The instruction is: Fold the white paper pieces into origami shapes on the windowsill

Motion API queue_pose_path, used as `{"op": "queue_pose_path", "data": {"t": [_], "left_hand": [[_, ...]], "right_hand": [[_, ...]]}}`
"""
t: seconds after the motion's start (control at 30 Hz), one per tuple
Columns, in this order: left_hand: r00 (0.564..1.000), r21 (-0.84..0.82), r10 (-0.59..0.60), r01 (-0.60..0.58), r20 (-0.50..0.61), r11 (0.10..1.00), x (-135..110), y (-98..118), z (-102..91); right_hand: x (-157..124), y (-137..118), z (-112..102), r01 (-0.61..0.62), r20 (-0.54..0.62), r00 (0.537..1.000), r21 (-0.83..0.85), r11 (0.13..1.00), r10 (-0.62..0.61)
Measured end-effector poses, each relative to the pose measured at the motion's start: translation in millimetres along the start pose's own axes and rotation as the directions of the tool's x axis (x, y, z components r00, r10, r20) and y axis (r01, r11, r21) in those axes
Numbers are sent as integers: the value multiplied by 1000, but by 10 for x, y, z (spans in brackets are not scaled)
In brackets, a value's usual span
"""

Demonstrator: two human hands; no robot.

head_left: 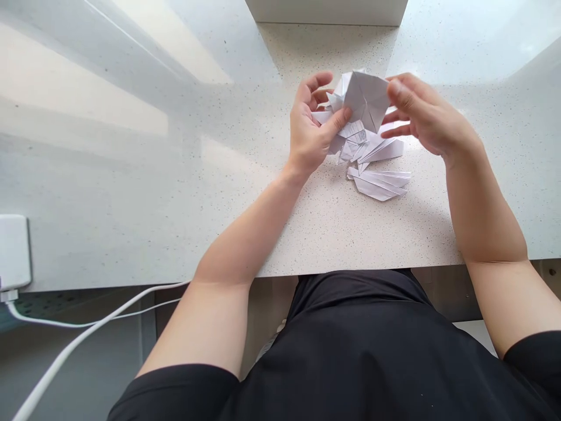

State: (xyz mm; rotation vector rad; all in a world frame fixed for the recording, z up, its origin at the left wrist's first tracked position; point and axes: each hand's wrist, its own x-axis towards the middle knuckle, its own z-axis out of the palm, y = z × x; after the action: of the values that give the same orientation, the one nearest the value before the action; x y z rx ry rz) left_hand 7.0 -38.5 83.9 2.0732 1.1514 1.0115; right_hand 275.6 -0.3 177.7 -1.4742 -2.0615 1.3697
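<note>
Above the counter, my left hand (313, 120) grips a folded white paper piece (366, 99), its thumb pressed on the lower left part. My right hand (418, 111) pinches the right corner of the same paper between thumb and forefinger, its other fingers loosely bent. Several more folded papers (381, 149) lie under and just below the hands, partly hidden by them. Nearest my body is a fan-shaped folded paper (381, 184), flat on the counter. A small piece with printed lines (354, 133) shows beneath my left thumb.
The speckled white counter (131, 204) has its front edge close to my body. A pale box (328, 10) stands at the back. On the far left sits a white charger (14, 251), with white cables (87, 333) hanging past the edge.
</note>
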Motion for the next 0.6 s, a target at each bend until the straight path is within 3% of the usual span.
{"op": "queue_pose_path", "data": {"t": [0.07, 0.13, 0.27, 0.37, 0.4, 0.47, 0.53, 0.6], "left_hand": [[999, 4, -42, 42, -4, 999, 17, 96, 59], [996, 3, -88, 88, -14, 996, 51, 50, 116], [981, -62, -172, 167, -88, 984, 58, -396, 202], [975, -116, -177, 163, -131, 980, -16, -816, 219], [975, -121, -177, 160, -137, 980, -42, -927, 217], [966, -162, -205, 180, -155, 970, -75, -1078, 211], [934, -257, -279, 220, -223, 941, -76, -1133, 206], [912, -311, -314, 227, -265, 923, -55, -1114, 210]], "right_hand": [[62, 60, 58, 21, 67, 998, -23, 1000, -19], [74, 71, 83, 16, 32, 999, -107, 994, -12], [-26, -49, 46, -37, -164, 986, -277, 960, -9], [-143, -165, -18, 15, -256, 959, -375, 927, -119], [-178, -190, -45, 59, -225, 961, -404, 913, -162], [-238, -211, -112, 159, -40, 979, -458, 875, -199], [-282, -197, -196, 193, 161, 979, -501, 844, -128], [-311, -156, -281, 132, 203, 979, -550, 824, -21]]}}
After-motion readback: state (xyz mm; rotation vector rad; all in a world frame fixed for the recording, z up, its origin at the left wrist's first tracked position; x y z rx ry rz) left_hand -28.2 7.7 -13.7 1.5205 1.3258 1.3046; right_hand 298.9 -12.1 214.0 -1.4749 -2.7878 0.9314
